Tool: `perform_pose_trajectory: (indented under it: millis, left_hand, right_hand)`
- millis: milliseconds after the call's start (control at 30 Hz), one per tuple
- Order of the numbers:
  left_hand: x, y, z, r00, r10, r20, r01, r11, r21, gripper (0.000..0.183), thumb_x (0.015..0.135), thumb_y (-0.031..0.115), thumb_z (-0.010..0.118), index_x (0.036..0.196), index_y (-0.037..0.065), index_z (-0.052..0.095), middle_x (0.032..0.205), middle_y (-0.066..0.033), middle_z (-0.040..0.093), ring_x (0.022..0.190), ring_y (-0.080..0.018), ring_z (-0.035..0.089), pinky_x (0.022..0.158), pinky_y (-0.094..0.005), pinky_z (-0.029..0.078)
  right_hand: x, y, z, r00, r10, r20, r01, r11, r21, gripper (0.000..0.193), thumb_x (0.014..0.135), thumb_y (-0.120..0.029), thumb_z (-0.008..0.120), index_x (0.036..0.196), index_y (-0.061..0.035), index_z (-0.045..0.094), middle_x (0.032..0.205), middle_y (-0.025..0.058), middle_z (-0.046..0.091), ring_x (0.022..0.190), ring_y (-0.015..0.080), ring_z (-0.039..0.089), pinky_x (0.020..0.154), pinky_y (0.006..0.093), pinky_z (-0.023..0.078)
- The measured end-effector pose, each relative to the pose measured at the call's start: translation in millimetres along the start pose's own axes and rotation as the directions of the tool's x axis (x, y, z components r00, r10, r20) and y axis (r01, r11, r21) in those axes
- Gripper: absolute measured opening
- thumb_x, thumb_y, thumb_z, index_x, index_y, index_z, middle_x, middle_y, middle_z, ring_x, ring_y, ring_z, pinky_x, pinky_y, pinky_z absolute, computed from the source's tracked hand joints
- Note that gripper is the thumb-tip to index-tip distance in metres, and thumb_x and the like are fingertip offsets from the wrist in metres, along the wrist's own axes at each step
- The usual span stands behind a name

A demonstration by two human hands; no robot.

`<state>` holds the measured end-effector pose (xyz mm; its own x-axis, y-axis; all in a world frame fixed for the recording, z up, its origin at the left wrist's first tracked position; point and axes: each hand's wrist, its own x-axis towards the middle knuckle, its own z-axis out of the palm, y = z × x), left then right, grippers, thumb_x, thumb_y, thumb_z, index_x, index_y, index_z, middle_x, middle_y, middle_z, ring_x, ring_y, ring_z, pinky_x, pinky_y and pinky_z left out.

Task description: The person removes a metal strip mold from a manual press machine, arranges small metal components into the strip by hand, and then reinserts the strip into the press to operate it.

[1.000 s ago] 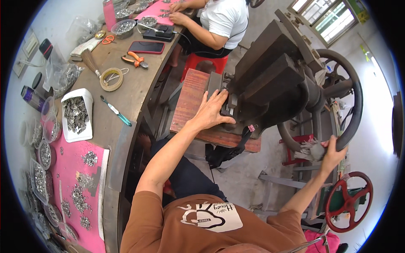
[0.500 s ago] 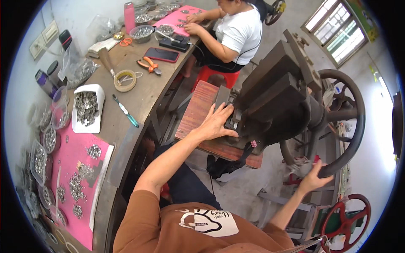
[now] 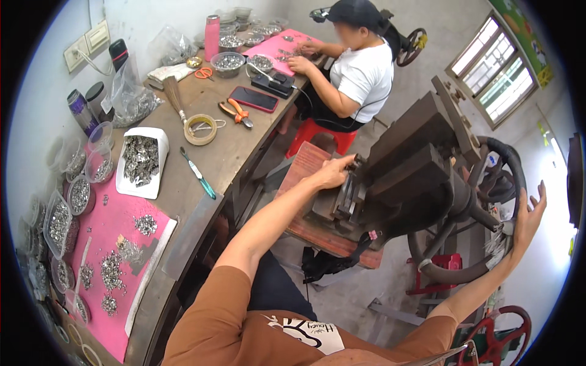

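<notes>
A dark metal hand press [image 3: 403,189] stands on a reddish wooden board [image 3: 302,177] in front of me. My left hand [image 3: 332,174] is at the far side of its metal die block [image 3: 349,201]. Its fingers are curled, the index finger reaching a small dark part of the press; what the fingers hold, if anything, is hidden. Far to the right, my right hand [image 3: 528,216] lies against the outer rim of the press's big handwheel [image 3: 450,274], fingers stretched and apart. A dark cloth or strap [image 3: 332,265] hangs below the board.
On the workbench [image 3: 235,168] at left lie a white scoop-like container [image 3: 162,155] of metal pieces, a toothbrush [image 3: 198,174], tape roll [image 3: 200,130], pliers [image 3: 237,113] and phone [image 3: 255,99]. A co-worker [image 3: 366,73] sits beyond. A red handwheel [image 3: 510,317] stands lower right.
My left hand has gone from spread over the die block to curled at its far side. My right hand has moved up the handwheel's outer side, and its fingers have opened. The wheel has turned.
</notes>
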<state>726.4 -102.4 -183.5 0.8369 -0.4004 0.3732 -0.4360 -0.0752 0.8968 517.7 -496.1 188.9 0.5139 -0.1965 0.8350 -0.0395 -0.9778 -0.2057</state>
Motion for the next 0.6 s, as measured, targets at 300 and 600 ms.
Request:
perform_pose_trajectory:
  millis: [300,600]
  left_hand:
    - [-15.7,41.6,-45.0,0.965,-0.030,0.260,-0.042,0.963,0.267,0.064,0.073,0.030,0.089,0.129,0.013,0.065,0.115,-0.0120,0.051,0.113,-0.0303,0.051,0.099,-0.0394,0.043]
    - [-42.5,50.0,-18.0,0.945,0.272,0.184,-0.327,0.830,0.452,0.037,0.080,0.028,0.081,0.106,0.008,0.066,0.102,-0.0097,0.057,0.106,-0.0311,0.053,0.095,-0.0459,0.038]
  right_hand:
    - [14.2,14.0,-12.6,0.990,0.018,0.142,-0.024,0.999,0.041,0.054,0.102,-0.029,0.062,0.149,-0.0063,0.048,0.148,0.0165,0.051,0.121,0.0269,0.057,0.104,0.0401,0.046]
    - [13.1,18.0,-9.1,0.986,0.008,0.167,-0.015,0.999,0.039,0.046,0.104,-0.026,0.060,0.144,-0.0041,0.052,0.141,0.0142,0.055,0.107,0.0202,0.061,0.097,0.0342,0.049]
